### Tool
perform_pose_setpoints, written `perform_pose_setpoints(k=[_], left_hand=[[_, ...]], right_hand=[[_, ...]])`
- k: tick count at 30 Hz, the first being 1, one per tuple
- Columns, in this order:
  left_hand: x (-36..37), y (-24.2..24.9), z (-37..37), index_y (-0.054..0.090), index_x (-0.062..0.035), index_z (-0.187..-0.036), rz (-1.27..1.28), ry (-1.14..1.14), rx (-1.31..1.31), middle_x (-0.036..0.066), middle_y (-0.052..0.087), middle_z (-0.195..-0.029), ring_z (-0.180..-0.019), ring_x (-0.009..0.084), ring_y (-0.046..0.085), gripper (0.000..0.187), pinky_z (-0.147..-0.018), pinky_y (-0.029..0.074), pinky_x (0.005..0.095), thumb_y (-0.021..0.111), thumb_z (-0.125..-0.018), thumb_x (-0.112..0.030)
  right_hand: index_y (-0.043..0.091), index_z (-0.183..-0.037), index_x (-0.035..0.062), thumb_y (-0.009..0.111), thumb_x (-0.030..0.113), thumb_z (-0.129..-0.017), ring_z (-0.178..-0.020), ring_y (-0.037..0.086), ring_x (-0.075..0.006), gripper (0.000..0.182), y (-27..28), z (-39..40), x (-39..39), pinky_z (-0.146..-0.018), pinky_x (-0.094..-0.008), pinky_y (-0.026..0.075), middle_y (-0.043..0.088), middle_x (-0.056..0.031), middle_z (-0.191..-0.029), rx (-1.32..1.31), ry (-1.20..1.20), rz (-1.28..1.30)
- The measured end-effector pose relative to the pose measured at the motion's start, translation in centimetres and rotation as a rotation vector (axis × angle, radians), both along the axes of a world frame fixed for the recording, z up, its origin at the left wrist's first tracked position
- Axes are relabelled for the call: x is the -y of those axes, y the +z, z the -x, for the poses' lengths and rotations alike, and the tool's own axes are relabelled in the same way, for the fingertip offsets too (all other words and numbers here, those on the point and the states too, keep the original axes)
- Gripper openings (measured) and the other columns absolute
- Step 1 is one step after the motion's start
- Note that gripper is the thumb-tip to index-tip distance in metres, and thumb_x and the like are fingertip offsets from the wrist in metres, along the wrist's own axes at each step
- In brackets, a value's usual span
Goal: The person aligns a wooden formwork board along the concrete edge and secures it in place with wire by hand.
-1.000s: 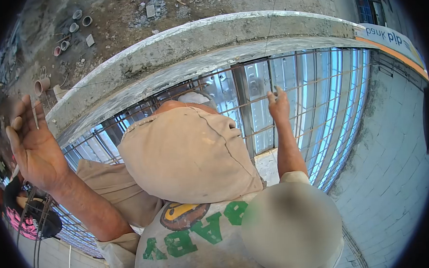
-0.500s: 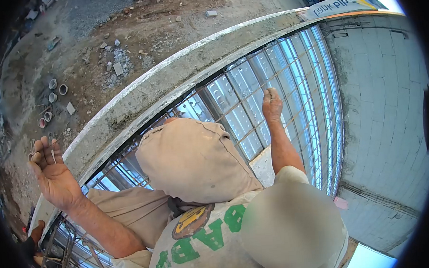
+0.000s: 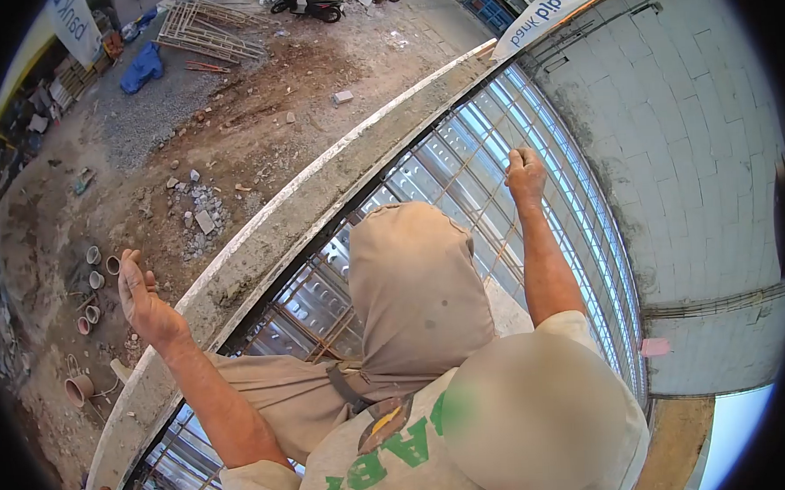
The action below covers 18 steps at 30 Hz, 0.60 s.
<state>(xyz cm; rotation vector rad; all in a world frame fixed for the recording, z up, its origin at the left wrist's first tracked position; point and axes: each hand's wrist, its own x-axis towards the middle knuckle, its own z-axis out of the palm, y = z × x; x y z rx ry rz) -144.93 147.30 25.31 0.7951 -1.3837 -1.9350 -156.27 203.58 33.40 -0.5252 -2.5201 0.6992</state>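
Six buckets (image 3: 79, 390), contents unclear, sit near the half-open left hand (image 3: 150, 301); the right hand (image 3: 525, 176) curls, grip unclear.

Shirt: loose off-white cloth shirt (image 3: 341, 471), short-sleeved, with greyish soiling.
Sleeves: left sleeve (image 3: 261, 489) and right sleeve (image 3: 569, 327), same pale cloth, wide, ending above the elbow.
Lettering: bold green block letters (image 3: 410, 448) across the shirt, upside down in view; an A and a B legible, the rest partly covered by a blur.
Emblem: brown rounded patch of print with a yellow centre (image 3: 385, 425), beside the letters.
Belt: dark, flat strap (image 3: 347, 390) at the waist.
Trousers: khaki-beige cloth trousers (image 3: 416, 283), roomy, creased, stitched seams, small dark spots on one leg.
Hands: left hand (image 3: 153, 310) and right hand (image 3: 526, 180), both bare.
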Motion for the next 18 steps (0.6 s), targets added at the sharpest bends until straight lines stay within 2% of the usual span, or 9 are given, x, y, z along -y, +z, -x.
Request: perform_pose_setpoints(k=[1,3,4,6,10,12,15,16,18], left_hand=[[-0.1,-0.4,0.0,0.061,-0.0046,-0.115,0.007,-0.005,-0.002,0.001,0.061,-0.112,-0.101,0.0076,0.051,0.033,-0.085,0.037,0.0256,0.057,-0.094,-0.029],[-0.1,-1.1,-0.3,0.065,-0.0044,-0.108,0.227,-0.009,0.114,-0.001,0.061,-0.095,-0.085,0.0058,0.05,0.03,-0.078,0.038,0.0219,0.057,-0.094,-0.03],[0.2,-1.1,-0.4,0.065,-0.0044,-0.108,0.231,-0.006,0.12,-0.001,0.061,-0.095,-0.085,0.0058,0.05,0.03,-0.078,0.038,0.0219,0.057,-0.094,-0.03],[0.5,-0.4,-0.2,0.067,-0.0049,-0.103,0.209,-0.059,0.13,-0.002,0.058,-0.083,-0.073,0.0052,0.047,0.027,-0.069,0.038,0.0198,0.057,-0.095,-0.028],[-1.8,1.7,1.5,0.067,-0.0058,-0.101,0.212,-0.1,0.122,-0.002,0.059,-0.08,-0.072,0.0048,0.048,0.025,-0.064,0.039,0.0201,0.056,-0.095,-0.028],[-3.9,2.5,2.6,0.066,-0.0073,-0.09,0.198,-0.117,0.147,-0.001,0.06,-0.078,-0.069,0.0047,0.048,0.025,-0.061,0.039,0.0212,0.057,-0.094,-0.03],[-6.8,1.8,5.3,0.062,-0.0085,-0.081,0.208,-0.207,0.225,0.0,0.06,-0.075,-0.066,0.0048,0.049,0.028,-0.058,0.039,0.0214,0.058,-0.093,-0.033],[-9.0,2.0,7.2,0.059,-0.0083,-0.074,0.233,-0.221,0.262,0.0,0.059,-0.069,-0.062,0.0051,0.049,0.032,-0.055,0.039,0.0219,0.059,-0.092,-0.035],[-12.8,2.5,10.9,0.06,-0.007,-0.071,0.339,-0.388,0.342,0.0,0.06,-0.067,-0.06,0.0053,0.05,0.035,-0.054,0.04,0.0217,0.058,-0.092,-0.034]], right_hand=[[0.063,-0.086,0.0034,0.055,0.021,-0.089,-0.06,0.06,-0.0215,0.02,0.0,0.4,-0.4,-0.058,-0.0357,0.048,0.062,-0.0121,-0.067,-0.023,-0.006,-0.132],[0.064,-0.087,0.0044,0.054,0.025,-0.089,-0.075,0.066,-0.0333,0.022,-0.2,1.1,-1.4,-0.068,-0.0429,0.05,0.066,-0.0179,-0.076,-0.056,-0.009,-0.398],[0.063,-0.09,0.0061,0.054,0.025,-0.089,-0.083,0.065,-0.0377,0.021,-0.2,1.2,-2.2,-0.072,-0.0466,0.05,0.066,-0.0206,-0.085,0.026,-0.02,-0.423],[0.062,-0.092,0.0063,0.054,0.025,-0.089,-0.083,0.065,-0.038,0.02,-0.9,1.4,-4.6,-0.072,-0.0473,0.05,0.066,-0.0206,-0.086,0.085,-0.054,-0.491],[0.059,-0.094,0.0073,0.054,0.025,-0.088,-0.084,0.065,-0.0383,0.019,-1.4,1.9,-11.8,-0.072,-0.0495,0.051,0.067,-0.0191,-0.09,0.306,-0.173,-0.598],[0.059,-0.097,0.0063,0.058,0.025,-0.086,-0.094,0.063,-0.0374,0.022,-1.1,2.5,-14.7,-0.079,-0.0474,0.05,0.065,-0.0192,-0.1,0.547,-0.355,-0.64],[0.058,-0.102,0.0039,0.062,0.024,-0.082,-0.107,0.056,-0.0371,0.028,-3.8,5.7,-15.1,-0.09,-0.0449,0.045,0.059,-0.0204,-0.112,0.477,-0.328,-0.833],[0.056,-0.109,0.0016,0.066,0.021,-0.08,-0.115,0.049,-0.0377,0.036,-5.3,8.1,-14.2,-0.097,-0.0434,0.04,0.053,-0.0213,-0.119,0.382,-0.102,-0.69],[0.053,-0.122,0.0018,0.067,0.014,-0.079,-0.116,0.048,-0.0371,0.046,-7.2,13.1,-6.6,-0.099,-0.0433,0.039,0.051,-0.0222,-0.122,0.079,0.448,-0.516]])
